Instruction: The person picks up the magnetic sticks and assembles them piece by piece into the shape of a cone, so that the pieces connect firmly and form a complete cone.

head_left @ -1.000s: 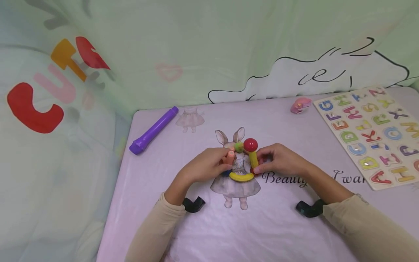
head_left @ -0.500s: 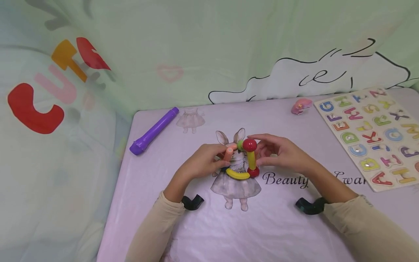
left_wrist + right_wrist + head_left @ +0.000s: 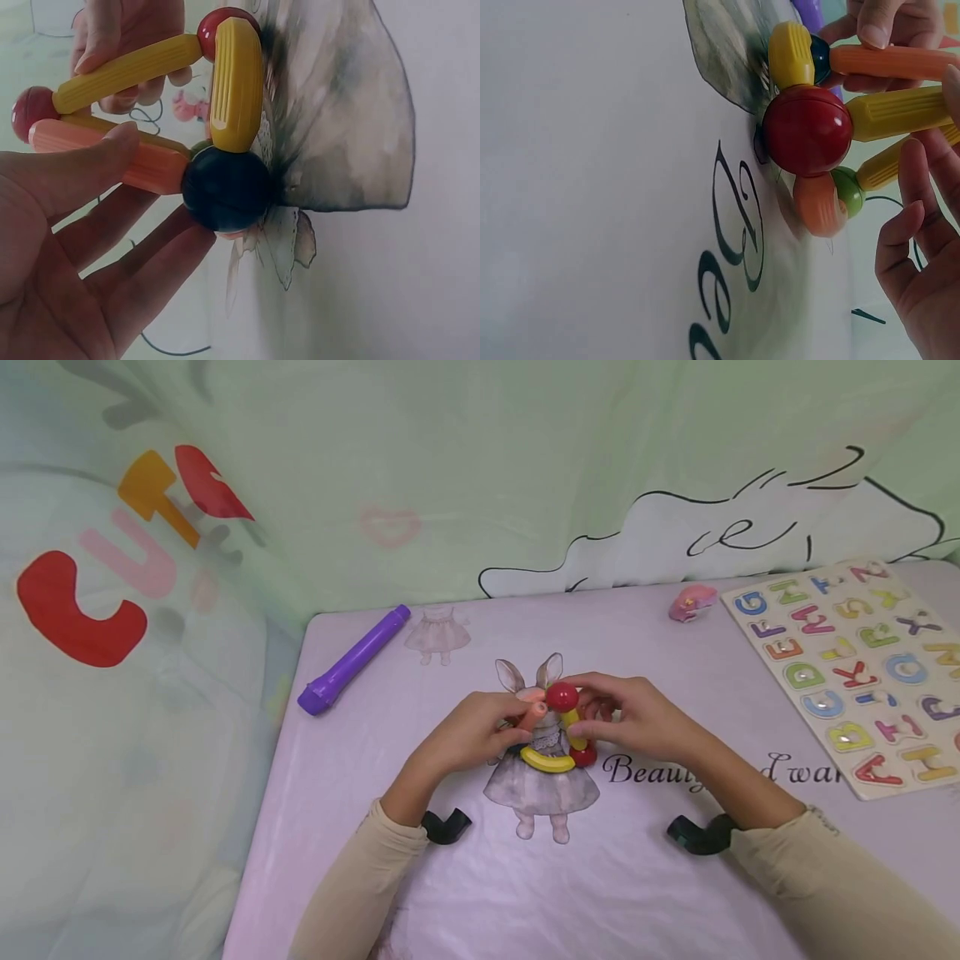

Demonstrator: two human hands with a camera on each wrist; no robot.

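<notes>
Between the hands stands a toy frame of ribbed plastic rods and balls. My left hand (image 3: 480,727) pinches an upright orange rod (image 3: 112,154), which meets a dark blue ball (image 3: 226,189). My right hand (image 3: 637,714) holds a straight yellow rod (image 3: 900,112) with thumb and fingers. That rod links an upper red ball (image 3: 562,697) and a lower red ball (image 3: 808,129). A curved yellow rod (image 3: 237,86) joins the lower red ball to the blue one. Behind, a green ball (image 3: 847,190) touches a curved orange rod (image 3: 816,204); another yellow rod (image 3: 881,166) rises from it.
A purple toy microphone (image 3: 354,660) lies at the table's left. Farther back is a small pink object (image 3: 692,602). A wooden alphabet puzzle board (image 3: 862,685) covers the right side. The pale cloth (image 3: 600,893) bears a printed rabbit and lettering.
My right hand has shifted from the lower red ball up to the yellow rod and upper red ball. The upper red ball has tipped left toward the orange rod's top.
</notes>
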